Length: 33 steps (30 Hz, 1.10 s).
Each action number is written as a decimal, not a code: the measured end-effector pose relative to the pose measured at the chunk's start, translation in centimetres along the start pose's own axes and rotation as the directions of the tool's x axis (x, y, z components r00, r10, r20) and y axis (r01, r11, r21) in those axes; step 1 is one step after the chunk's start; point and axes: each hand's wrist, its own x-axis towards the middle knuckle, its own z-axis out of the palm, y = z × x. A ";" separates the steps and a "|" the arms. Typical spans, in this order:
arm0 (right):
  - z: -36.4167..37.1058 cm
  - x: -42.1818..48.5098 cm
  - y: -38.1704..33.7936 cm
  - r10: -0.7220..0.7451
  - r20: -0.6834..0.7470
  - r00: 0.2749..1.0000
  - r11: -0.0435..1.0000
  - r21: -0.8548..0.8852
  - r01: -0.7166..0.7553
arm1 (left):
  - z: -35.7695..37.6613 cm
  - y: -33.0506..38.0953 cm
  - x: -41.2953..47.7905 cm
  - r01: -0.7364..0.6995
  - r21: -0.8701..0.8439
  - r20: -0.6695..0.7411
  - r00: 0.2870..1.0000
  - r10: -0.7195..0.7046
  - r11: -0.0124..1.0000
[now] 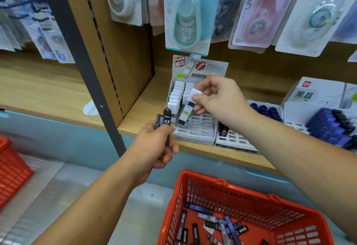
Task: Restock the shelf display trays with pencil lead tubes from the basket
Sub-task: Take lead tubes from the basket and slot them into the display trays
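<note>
Over the front half of the white cardboard display tray [194, 140], a slim pencil lead tube with a white cap and a dark lower end [187, 110] hangs tilted, its lower end just above the tray's bare slotted grid. The right hand [218, 97] pinches this tube at the cap between thumb and curled fingers. Behind it, two rows of matching white-capped tubes [178, 95] stand upright in the back of the same tray, under a printed header card.

The left hand [156, 146] is closed around a small bunch of black lead tubes [165, 120], one marked 0.3; they stick up out of the fist just in front of the tray's left corner.

The tray sits on a light wooden shelf [146, 113]. Just beside it on the right lies a second white slotted tray [236, 141] with a black tube at its left edge, and further right a white box tray [318, 93] packed with dark blue tubes.

Below the shelf, near the bottom edge, a red plastic mesh basket [241, 199] holds a loose heap of black and blue lead tubes [222, 225]. Part of another red basket [11, 171] shows at the far left. Correction tape blister packs [185, 12] hang above the trays, and a dark metal upright [77, 51] crosses the shelf on the left.
</note>
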 end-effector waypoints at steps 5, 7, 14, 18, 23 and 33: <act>0.6 0.8 1.3 -0.073 -0.020 0.997 0.991 -0.117 0.071 | -0.1 -0.2 0.3 0.000 0.025 0.001 1.000 0.000 1.000; 0.7 0.9 1.6 -0.086 -0.009 0.996 0.988 -0.133 0.084 | -0.2 -0.4 0.4 -0.016 0.021 -0.002 1.000 0.016 1.000; 0.8 0.6 1.8 -0.144 0.060 0.988 0.956 -0.248 0.155 | -0.3 -0.7 0.8 -0.032 0.000 -0.003 0.999 0.032 0.999; 1.2 0.5 2.3 -0.157 0.021 0.987 0.941 -0.301 0.156 | -0.2 -0.4 0.6 -0.035 0.015 -0.007 0.999 0.035 0.999; 0.2 0.1 0.4 -0.126 0.152 0.980 0.860 -0.476 0.184 | 0.5 0.3 0.1 -0.066 0.006 0.013 0.998 0.066 0.998; -7.9 -5.3 -1.0 0.105 0.159 0.982 0.993 0.044 -0.114 | 6.5 1.5 -0.2 -0.157 0.008 0.189 0.970 0.152 0.988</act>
